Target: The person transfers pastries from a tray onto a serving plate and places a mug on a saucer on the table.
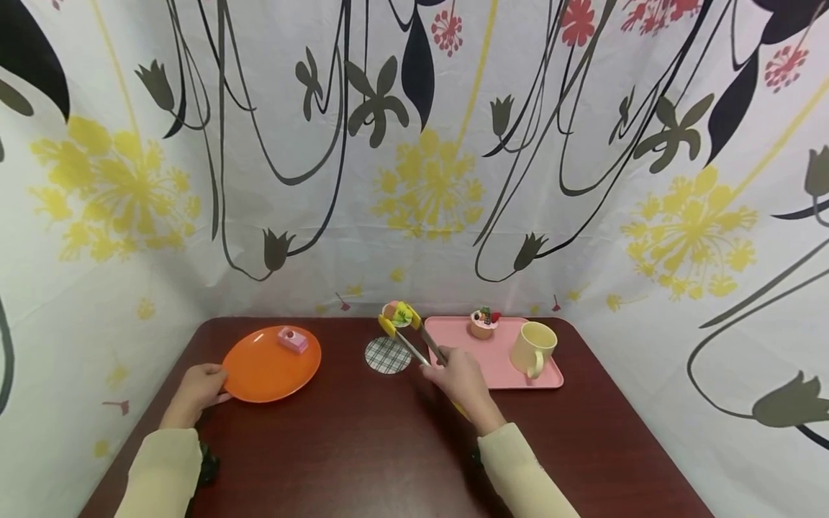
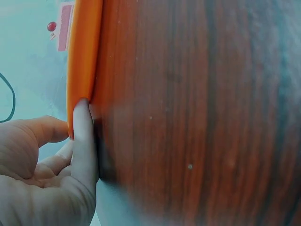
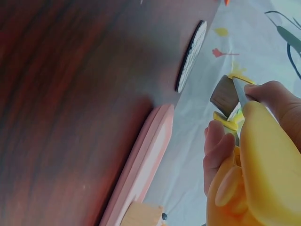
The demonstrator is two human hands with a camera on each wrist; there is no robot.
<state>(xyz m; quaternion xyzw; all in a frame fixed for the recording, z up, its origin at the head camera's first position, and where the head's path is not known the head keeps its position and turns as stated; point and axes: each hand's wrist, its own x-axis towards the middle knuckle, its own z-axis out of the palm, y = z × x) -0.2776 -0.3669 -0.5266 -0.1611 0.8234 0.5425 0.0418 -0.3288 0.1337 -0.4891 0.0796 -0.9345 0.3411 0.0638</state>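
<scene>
My left hand (image 1: 196, 391) pinches the near left rim of an orange plate (image 1: 265, 378), thumb on one side and a finger beneath in the left wrist view. On that plate lies a small pink cake slice (image 1: 293, 340) with a red dot on top. In my right hand (image 1: 463, 381) is a pair of tongs (image 3: 273, 160) with yellow handles and yellow tips. Between the tips sits a small cupcake (image 1: 396, 314) with a yellow and green topping, raised above the table. Below it lies a round checked coaster (image 1: 388, 355).
A pink tray (image 1: 463, 350) stands at the back right. It carries a fruit-topped cupcake (image 1: 483, 325) and a pale yellow mug (image 1: 535, 345). The dark wooden table (image 1: 337, 446) meets a patterned cloth (image 1: 427, 259) hanging at the back and sides.
</scene>
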